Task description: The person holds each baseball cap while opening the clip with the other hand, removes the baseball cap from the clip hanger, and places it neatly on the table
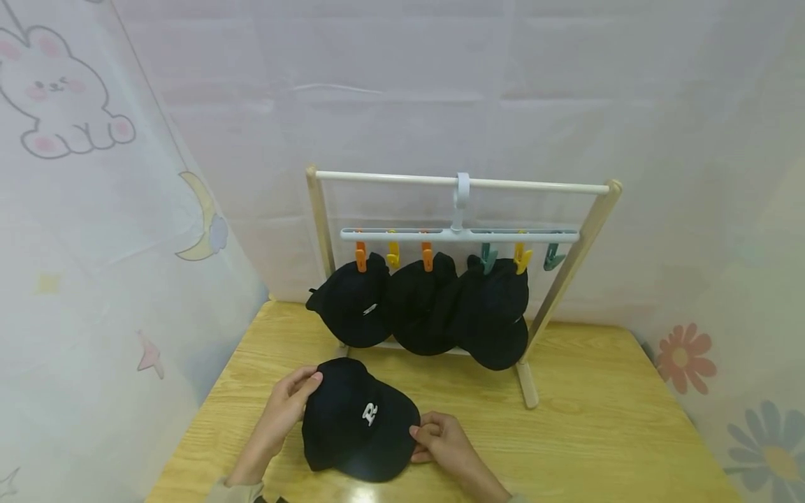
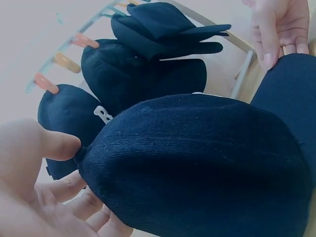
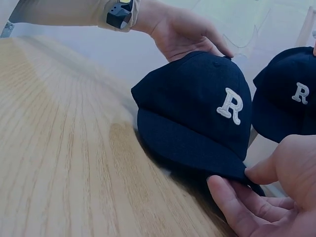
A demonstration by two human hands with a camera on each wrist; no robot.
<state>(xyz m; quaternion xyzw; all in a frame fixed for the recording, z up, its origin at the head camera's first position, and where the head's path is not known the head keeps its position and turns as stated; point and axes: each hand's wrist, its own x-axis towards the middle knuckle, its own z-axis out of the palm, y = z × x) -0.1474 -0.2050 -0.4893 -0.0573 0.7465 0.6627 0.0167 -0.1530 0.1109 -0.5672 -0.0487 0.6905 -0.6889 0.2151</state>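
A dark baseball cap (image 1: 342, 419) with a white letter R on its front is held just over the wooden table, its brim toward the right. My left hand (image 1: 286, 405) grips the top of the crown, thumb on the near side, as the left wrist view also shows on the cap (image 2: 197, 163). At the brim's edge, my right hand (image 1: 443, 443) pinches the cap between thumb and fingers; the right wrist view shows this pinch on the brim (image 3: 192, 148). Behind, several similar dark caps (image 1: 358, 307) hang from clothespins.
A wooden rack (image 1: 569, 279) with a white top bar stands at the back of the table (image 1: 604, 419). From it hangs a pale blue clip hanger (image 1: 409, 236) with orange, yellow and green clothespins. The green clothespin (image 1: 553, 257) at the far right holds nothing. Printed curtains surround the table.
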